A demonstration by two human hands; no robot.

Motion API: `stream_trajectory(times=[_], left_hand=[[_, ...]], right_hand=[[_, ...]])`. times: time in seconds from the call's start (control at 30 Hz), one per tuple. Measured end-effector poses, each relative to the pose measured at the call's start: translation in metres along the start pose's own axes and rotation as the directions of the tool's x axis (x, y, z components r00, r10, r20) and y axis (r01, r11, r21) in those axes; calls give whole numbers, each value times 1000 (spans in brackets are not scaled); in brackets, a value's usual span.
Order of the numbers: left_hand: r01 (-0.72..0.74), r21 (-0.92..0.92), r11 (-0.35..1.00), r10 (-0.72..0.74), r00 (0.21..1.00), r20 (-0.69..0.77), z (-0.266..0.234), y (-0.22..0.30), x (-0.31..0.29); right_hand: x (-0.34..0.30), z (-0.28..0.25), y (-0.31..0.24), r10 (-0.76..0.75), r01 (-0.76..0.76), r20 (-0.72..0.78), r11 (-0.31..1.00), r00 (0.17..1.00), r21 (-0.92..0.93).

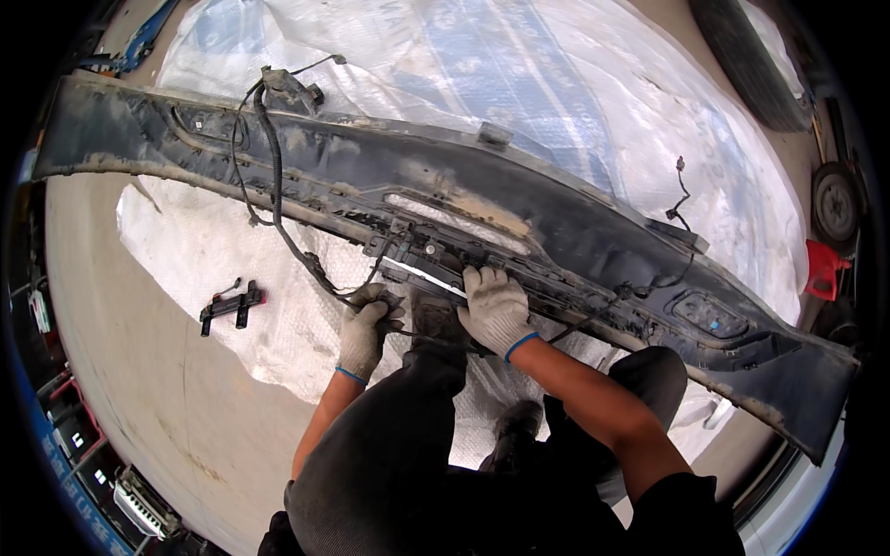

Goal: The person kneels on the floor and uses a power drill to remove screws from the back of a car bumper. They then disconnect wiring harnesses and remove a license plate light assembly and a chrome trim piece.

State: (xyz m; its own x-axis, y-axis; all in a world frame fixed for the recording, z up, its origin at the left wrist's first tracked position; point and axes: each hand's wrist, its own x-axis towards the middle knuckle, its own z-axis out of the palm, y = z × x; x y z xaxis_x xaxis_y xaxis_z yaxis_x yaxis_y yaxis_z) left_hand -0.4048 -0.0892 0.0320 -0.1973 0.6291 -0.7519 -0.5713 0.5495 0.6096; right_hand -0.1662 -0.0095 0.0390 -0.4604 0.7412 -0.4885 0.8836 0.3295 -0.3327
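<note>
A long, dirty black car bumper (pixel 371 167) lies inside-up across the view, over a white woven sheet. My right hand (pixel 496 308), in a white knitted glove with a blue cuff, grips the near middle edge of the bumper with bent fingers. Beside it is a light strip (pixel 422 276) on the bumper. In the same kind of glove, my left hand (pixel 363 335) is closed round part of a black wiring harness (pixel 276 181), just short of the edge. The harness loops from the bumper's left part; its end at my fingers is partly hidden.
A small black bracket-like part (pixel 232 306) lies on the left of the white sheet (pixel 306 347). A tyre (pixel 751 65), a wheel (pixel 837 204) and a red object (pixel 823 271) are at the right. Between my legs, the sheet continues under my shoe (pixel 517 426).
</note>
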Motion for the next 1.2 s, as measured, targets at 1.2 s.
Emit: stream_trajectory(times=[1.2], left_hand=[[-225,502,835,136,969,207,56,10,-39]], right_hand=[[6,-51,-27,-334,346,-116,797,935,494]])
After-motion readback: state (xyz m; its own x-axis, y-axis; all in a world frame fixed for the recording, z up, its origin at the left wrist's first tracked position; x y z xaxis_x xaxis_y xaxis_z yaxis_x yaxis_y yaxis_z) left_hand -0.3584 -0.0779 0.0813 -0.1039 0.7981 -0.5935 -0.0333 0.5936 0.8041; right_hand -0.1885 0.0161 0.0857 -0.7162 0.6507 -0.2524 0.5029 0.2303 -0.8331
